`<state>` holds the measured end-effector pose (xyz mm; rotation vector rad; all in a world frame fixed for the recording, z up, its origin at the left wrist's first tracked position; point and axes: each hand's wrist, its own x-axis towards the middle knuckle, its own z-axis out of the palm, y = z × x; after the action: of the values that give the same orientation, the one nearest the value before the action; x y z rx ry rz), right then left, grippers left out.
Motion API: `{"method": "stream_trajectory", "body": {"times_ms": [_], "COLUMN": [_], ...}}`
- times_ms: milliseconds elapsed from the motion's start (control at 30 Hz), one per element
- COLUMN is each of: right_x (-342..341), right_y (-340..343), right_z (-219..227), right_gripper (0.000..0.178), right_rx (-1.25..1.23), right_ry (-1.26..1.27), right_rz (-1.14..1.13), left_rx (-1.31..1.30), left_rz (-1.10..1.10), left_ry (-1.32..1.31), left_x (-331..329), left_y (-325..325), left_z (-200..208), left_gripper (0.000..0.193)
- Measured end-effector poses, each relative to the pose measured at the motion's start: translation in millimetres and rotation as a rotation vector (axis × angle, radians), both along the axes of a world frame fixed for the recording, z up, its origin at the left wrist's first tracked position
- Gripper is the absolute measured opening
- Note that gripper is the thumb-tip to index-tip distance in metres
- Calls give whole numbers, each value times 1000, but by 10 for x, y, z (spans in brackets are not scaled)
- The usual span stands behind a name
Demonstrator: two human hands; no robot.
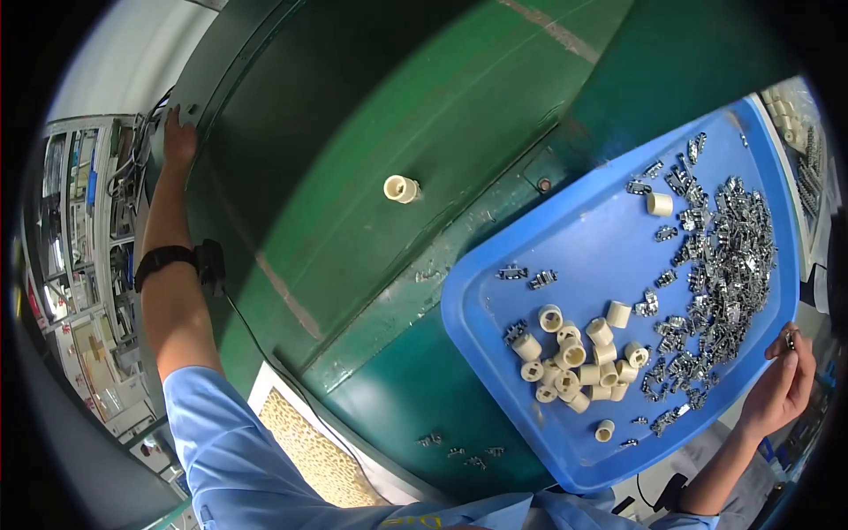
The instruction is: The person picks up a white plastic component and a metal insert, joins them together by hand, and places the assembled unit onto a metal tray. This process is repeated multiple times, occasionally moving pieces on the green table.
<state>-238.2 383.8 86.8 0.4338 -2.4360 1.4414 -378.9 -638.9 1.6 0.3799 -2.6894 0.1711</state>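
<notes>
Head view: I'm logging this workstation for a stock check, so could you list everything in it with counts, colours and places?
Tray: one, blue, right half
Metal parts: too many to count, silver, mostly heaped along the tray's right side; a few on green surfaces outside it
Cream cylinders: roughly twenty, cream, mostly clustered in the tray's lower left
Lone cylinder: one, cream, on the green surface near centre
Mottled sheet: one, yellowish, lower left
Shelving: count unclear, pale, far left
Wristband: one, black, left forearm
Sleeve: one clearly visible, blue, left arm
Left hand: one, bare, upper left, grip unclear
Right hand: one, bare, tray's right edge, pinching a small metal piece
</notes>
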Motion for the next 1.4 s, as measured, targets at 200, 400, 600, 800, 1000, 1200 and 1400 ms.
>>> {"method": "stream_trajectory", "body": {"times_ms": [200, 400, 600, 800, 1000, 1200, 1400], "right_x": [161, 140, 329, 556, 916, 1675, 2381], "right_y": [-76, -100, 35, 195, 337, 161, -245], "right_z": [31, -69, -39, -138, -320, -276, 3], "right_gripper": [27, 26, 25, 23, 22, 20, 19], "right_rx": [72, 111, 40, -81, -325, -444, -520], "right_ry": [-29, -46, 12, 83, 199, 110, -4], "right_rz": [-144, -186, -210, -112, 56, 35, 379], "left_rx": [314, 113, 318, 701, 723, 796, 737], "left_rz": [141, 137, 72, -415, -494, -506, -546], "left_ry": [-138, -94, -47, 43, 9, 147, 418], "left_x": [-233, -198, 191, 1292, 2836, 4553, 5849], "left_y": [160, 256, 991, 3074, 4863, 6116, 6970], "left_z": [10, 175, 563, 1081, 1852, 2154, 2155], "left_gripper": [52, 35, 30, 23, 24, 26, 34]}}
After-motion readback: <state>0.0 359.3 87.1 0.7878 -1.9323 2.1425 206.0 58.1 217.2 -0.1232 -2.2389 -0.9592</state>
